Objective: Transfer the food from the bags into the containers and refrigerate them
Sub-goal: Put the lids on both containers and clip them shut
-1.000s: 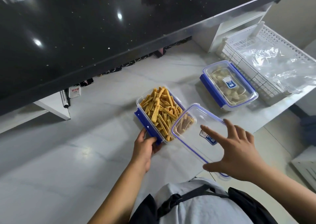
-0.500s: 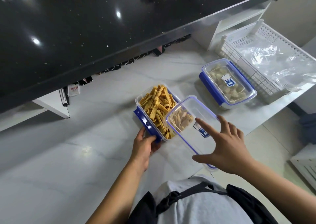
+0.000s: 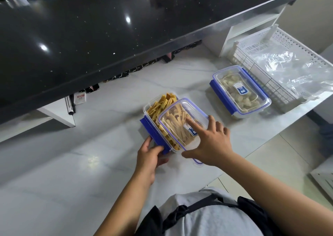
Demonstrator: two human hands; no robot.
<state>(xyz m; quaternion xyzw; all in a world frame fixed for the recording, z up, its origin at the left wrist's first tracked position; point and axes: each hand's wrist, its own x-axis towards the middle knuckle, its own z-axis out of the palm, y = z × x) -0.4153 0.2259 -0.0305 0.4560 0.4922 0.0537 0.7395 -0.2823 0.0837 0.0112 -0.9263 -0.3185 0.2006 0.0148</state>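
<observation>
Fingers [image 3: 194, 126] of my right hand [image 3: 212, 143] are lying straight and spread on top of the clear lid [image 3: 177, 123]. The index tip is pressing near the label and the thumb is reaching along the lid's near edge; nothing is curling round it. My left hand [image 3: 148, 156] is gripping the open container [image 3: 153, 109] at its 7 o'clock corner, thumb on the long side, fingers wrapping the short end beside the blue clip [image 3: 154, 133].

Position: the open container is sitting on the white counter [image 3: 72, 163], filled with yellow strips [image 3: 158, 104]. The lid is lying skewed on it, shifted toward 4 o'clock. Strips at 11 o'clock are showing uncovered, and the lid's 5 o'clock corner is overhanging under my palm.

The second container [image 3: 239, 91] is standing at 2 o'clock, well apart, lid on, pale lumps inside; its clips are looking folded down, as far as I can tell. Past it, also at 2 o'clock, a white basket [image 3: 252, 62] is holding a flat, empty-looking plastic bag [image 3: 295, 69].

Step in hand (judgement): the transfer is looking done for both foods and I am capping the strips. Refrigerating is not yet begun.

Next move is calling for:
- sliding the lid toward 10 o'clock until the rims are matching on all four sides, with the left hand bracing the base against the push;
- pressing down evenly, then folding the clips.

Caution: the strips are heaping near rim level, so a stray one may be catching under the seal.
</observation>
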